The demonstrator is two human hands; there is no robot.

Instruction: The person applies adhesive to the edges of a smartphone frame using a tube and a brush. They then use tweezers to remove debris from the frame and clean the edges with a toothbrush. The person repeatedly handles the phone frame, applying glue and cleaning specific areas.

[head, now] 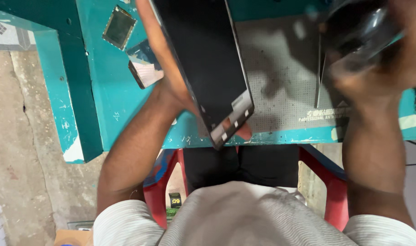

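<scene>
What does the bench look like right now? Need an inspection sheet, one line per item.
Surface: teal workbench, paint chipped, grey perforated work mat on top.
Job's things: black phone screen panel, held tilted above the mat.
Clutter: small framed screen part, another phone part, metal tweezers.
Grippers: left hand grips the panel; right hand holds a blurred dark object.
Cables: thin dark cable at the right edge.
Surroundings: red plastic chair, concrete floor.

Over the grey work mat (280, 68), I see my left hand (171, 86) gripping a black phone screen (203, 59) while my right hand (376, 77) grips a blurred dark tool (358, 27).
</scene>
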